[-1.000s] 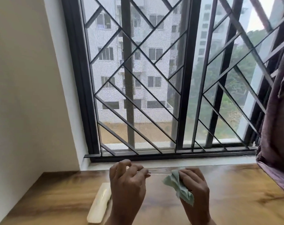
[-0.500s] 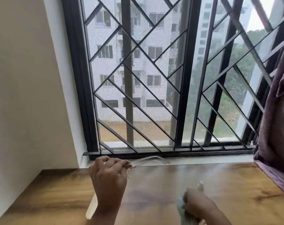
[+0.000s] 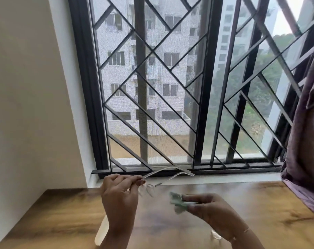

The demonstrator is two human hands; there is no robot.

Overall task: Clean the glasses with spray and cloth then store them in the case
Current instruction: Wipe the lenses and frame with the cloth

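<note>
My left hand [image 3: 119, 194] is shut on the clear-framed glasses [image 3: 167, 172], held above the wooden table [image 3: 62, 212] with their temple arms pointing toward the window. My right hand [image 3: 209, 210] pinches a small pale green cloth [image 3: 178, 203] a short way to the right of the lenses, not touching them. The cream glasses case [image 3: 101, 230] lies on the table under my left wrist, mostly hidden. A small clear object [image 3: 215, 235], possibly the spray bottle, peeks out beneath my right wrist.
A barred window with a dark frame [image 3: 152, 169] and a pale sill [image 3: 224, 177] runs along the table's far edge. A purple curtain [image 3: 305, 141] hangs at the right and drapes onto the table. A cream wall [image 3: 26, 105] closes the left side.
My right hand dropped to the table with the cloth, then rose again toward the glasses. My left hand shifted left and back, and the glasses' arms now point at the window.
</note>
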